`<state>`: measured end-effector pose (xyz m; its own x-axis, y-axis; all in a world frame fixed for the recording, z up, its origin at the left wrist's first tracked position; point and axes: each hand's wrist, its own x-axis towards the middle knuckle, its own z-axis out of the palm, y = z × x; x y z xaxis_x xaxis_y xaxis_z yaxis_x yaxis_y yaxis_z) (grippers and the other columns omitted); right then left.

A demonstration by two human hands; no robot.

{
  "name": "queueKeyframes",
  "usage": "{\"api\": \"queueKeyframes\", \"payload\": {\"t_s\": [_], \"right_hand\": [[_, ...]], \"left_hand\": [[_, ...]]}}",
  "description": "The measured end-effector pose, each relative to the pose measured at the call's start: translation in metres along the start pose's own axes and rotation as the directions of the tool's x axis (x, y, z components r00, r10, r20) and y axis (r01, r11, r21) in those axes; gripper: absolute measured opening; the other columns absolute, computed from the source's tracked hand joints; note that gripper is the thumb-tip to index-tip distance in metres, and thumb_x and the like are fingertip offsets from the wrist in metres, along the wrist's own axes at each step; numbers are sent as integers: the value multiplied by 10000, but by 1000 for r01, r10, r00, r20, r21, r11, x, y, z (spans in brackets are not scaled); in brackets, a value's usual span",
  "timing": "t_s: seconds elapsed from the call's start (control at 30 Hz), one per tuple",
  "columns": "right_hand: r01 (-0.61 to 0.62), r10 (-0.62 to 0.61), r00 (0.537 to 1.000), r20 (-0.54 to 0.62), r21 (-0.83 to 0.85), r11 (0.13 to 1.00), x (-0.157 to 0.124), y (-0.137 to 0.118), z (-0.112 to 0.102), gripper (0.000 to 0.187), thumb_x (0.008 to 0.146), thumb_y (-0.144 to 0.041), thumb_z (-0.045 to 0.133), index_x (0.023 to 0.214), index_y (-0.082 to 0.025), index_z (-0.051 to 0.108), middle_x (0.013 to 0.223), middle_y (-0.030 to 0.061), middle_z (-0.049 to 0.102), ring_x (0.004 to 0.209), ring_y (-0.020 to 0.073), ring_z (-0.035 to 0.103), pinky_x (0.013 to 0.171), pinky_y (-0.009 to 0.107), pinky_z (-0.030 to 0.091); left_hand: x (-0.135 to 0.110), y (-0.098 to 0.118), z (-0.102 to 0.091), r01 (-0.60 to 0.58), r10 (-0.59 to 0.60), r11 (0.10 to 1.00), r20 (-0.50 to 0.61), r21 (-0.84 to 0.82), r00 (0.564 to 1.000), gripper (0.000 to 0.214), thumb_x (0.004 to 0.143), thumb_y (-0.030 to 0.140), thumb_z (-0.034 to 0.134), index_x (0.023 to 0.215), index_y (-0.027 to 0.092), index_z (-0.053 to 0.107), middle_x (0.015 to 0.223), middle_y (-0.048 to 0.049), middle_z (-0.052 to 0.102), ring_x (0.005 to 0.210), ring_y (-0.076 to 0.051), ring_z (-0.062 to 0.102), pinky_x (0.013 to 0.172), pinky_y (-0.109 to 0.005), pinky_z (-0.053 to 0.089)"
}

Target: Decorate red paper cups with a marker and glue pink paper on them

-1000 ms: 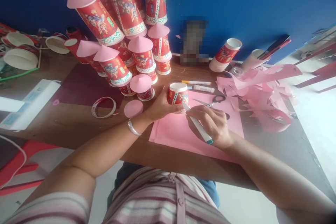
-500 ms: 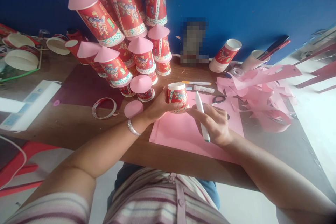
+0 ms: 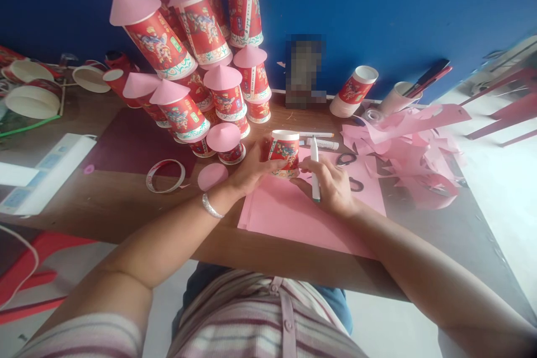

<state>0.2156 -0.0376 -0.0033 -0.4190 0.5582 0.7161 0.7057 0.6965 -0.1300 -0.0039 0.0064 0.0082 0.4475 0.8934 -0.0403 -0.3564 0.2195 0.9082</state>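
Note:
My left hand (image 3: 250, 169) is wrapped round a short red printed paper cup (image 3: 285, 152) that stands upside down on a pink paper sheet (image 3: 293, 212). My right hand (image 3: 331, 184) sits just right of the cup, fingers closed on a white marker (image 3: 314, 168) with a green end, held almost upright against the cup's side. Black-handled scissors (image 3: 347, 160) lie on the pink sheet just beyond my right hand. A cut pink paper disc (image 3: 212, 176) rests on the table left of my left wrist.
A stack of red cups with pink cone tops (image 3: 201, 56) leans at the back against the blue wall. Pink paper scraps (image 3: 411, 145) pile up at the right. A cut cup rim ring (image 3: 165, 175), a white power strip (image 3: 46, 170) and two more markers (image 3: 323, 140) lie nearby.
My right hand has turned the marker from slanting down-right to nearly upright and drawn closer to the cup. The left hand has kept its hold on the cup.

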Motion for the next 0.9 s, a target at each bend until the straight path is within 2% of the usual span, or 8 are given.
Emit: {"api": "queueKeyframes", "payload": {"t_s": [0.1,0.2,0.27,0.37,0.47,0.67,0.8,0.9], "right_hand": [[-13,13,1000,11,29,1000,-2,1,3,257,1083,-375,664,1264,-203,606,1006,79,771,751,181,728,601,264,525],[-32,32,999,-13,31,999,-3,3,6,225,1059,-332,697,1235,-211,627,1008,74,768,760,180,732,603,256,519],[-30,31,999,-25,19,999,-2,3,7,183,1061,-298,686,1213,-213,628,970,59,758,739,170,722,589,248,501],[8,-8,1000,-28,7,1000,-3,5,9,157,1072,-267,656,1214,-212,616,940,50,746,719,162,710,577,245,489],[24,-23,1000,-18,13,1000,-5,7,11,176,1068,-259,656,1232,-216,610,977,60,751,755,169,724,587,245,503],[-65,67,997,-35,54,996,-6,12,20,256,1070,-333,651,1292,-228,579,1014,68,750,802,187,742,586,255,548],[-76,77,997,-18,68,995,-5,12,22,276,1083,-374,632,1303,-213,586,1030,83,760,800,190,747,590,264,569],[-61,62,998,-2,84,995,-5,10,21,267,1082,-370,643,1288,-204,605,1051,94,766,806,185,747,593,258,567]], "left_hand": [[0,0,-1,-19,19,1000,-1,14,1000,558,768,400,933,1211,205,656,1140,-79,768,1184,-282,741,1059,-504,606],[0,-2,-2,-62,59,997,62,42,996,526,802,445,910,1213,206,684,1196,-103,772,1211,-301,738,1077,-501,597],[1,-4,-1,-77,69,994,97,80,993,535,786,430,932,1209,210,691,1188,-96,775,1151,-285,750,1047,-478,607],[1,-6,0,-48,40,989,58,143,998,640,710,343,996,1242,221,661,1141,-60,770,1034,-235,751,974,-430,623],[0,-3,2,-49,43,982,37,180,998,674,687,313,1008,1253,203,656,1130,-64,768,1020,-226,747,962,-410,627],[1,0,2,-83,69,992,149,92,987,562,734,354,965,1209,188,713,1201,-107,792,1126,-294,774,1067,-504,624],[1,-2,-1,-78,76,997,136,14,988,592,749,342,937,1268,199,691,1237,-110,784,1136,-295,772,1082,-535,618],[1,-3,-2,-67,68,998,153,-7,986,576,740,349,937,1246,202,704,1202,-96,784,1120,-276,765,1059,-503,619]]}}
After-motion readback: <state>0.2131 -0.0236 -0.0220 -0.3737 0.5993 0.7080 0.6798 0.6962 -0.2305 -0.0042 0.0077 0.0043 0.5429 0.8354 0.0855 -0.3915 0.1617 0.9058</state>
